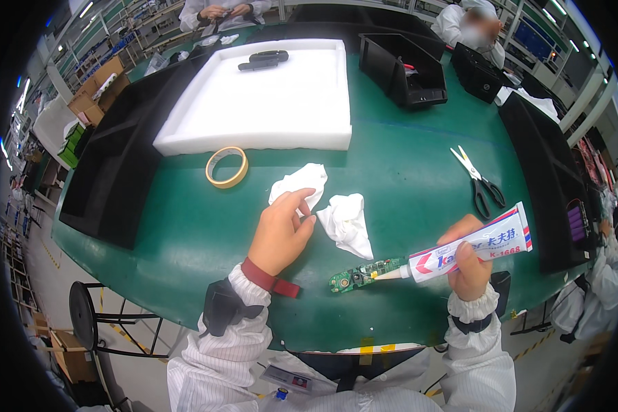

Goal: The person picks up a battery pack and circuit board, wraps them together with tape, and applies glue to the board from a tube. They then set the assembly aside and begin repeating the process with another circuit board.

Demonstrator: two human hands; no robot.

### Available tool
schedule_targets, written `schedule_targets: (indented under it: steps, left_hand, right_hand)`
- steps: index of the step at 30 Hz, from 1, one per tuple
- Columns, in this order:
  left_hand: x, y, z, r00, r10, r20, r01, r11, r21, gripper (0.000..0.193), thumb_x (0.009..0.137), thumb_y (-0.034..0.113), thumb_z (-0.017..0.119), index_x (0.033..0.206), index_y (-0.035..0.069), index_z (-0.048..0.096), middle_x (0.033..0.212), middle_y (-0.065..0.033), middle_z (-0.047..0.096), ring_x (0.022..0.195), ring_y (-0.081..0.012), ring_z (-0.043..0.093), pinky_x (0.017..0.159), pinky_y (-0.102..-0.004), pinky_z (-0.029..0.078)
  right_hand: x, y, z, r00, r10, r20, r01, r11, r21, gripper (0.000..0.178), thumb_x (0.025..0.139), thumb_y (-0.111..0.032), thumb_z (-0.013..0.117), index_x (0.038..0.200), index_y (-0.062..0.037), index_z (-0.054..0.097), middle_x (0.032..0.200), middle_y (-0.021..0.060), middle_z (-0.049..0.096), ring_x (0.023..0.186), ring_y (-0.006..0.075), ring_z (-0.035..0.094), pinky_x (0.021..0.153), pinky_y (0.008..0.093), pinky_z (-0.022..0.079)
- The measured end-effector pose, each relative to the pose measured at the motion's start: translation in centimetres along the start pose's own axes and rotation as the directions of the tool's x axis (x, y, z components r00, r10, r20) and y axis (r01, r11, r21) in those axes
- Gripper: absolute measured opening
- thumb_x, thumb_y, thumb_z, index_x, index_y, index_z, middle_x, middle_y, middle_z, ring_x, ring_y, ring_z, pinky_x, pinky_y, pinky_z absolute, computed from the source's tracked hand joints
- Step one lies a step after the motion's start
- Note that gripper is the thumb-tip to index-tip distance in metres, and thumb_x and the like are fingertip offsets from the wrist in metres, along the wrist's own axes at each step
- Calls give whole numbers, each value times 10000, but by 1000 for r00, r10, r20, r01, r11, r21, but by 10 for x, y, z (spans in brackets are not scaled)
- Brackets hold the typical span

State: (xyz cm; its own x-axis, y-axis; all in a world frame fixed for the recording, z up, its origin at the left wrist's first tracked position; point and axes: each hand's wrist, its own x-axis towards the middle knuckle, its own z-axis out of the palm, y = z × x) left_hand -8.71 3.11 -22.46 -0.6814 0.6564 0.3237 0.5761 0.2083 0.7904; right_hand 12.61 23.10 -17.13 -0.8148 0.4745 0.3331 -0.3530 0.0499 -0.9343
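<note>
My right hand [471, 259] is closed around a white glue tube [429, 265] with blue and red markings. The tube's pale tapered nozzle points left, its tip over a small green circuit board [350, 279] on the table. Whether the tip touches the board I cannot tell. My left hand [281, 230] is loosely curled, thumb and forefinger apart, with nothing visible between them. Its forefinger overlaps a crumpled white cloth [299, 180]; contact is unclear. A second white cloth [347, 218] lies to the right of that hand. A dark red band [257, 277] circles my left wrist.
On the green table [405, 161] lie a tape roll [227, 167] and black-handled scissors [479, 184]. A white foam tray [254, 103] holds dark elongated parts [264, 60]. Black bins [404, 72] stand around the edges. Two people sit across the table.
</note>
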Motion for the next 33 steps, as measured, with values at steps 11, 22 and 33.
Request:
schedule_targets:
  steps: [11,22,33]
  left_hand:
    - [1,-1,1,1000,8,0,-8,1000,12,432,767,-16,653,1192,46,610,850,-60,587,571,-168,516,571,-305,442]
    - [2,-7,2,1000,-4,20,4,1000,6,400,768,-12,662,1163,35,622,851,-70,590,574,-173,527,577,-307,451]
    - [7,-8,40,987,2,160,7,999,-54,344,718,51,753,1057,28,702,817,-83,583,655,-209,571,630,-342,475]
  right_hand:
    - [1,2,2,1000,2,-1,-2,1000,-11,268,906,-294,677,924,-34,618,833,34,611,733,81,569,685,226,452]
    - [20,17,0,930,38,-367,22,987,157,206,993,-255,567,992,-49,572,725,-16,516,591,38,439,527,215,331]
    - [36,67,5,846,479,-233,-489,872,16,293,918,-306,683,966,-22,627,723,29,613,514,36,438,435,200,290]
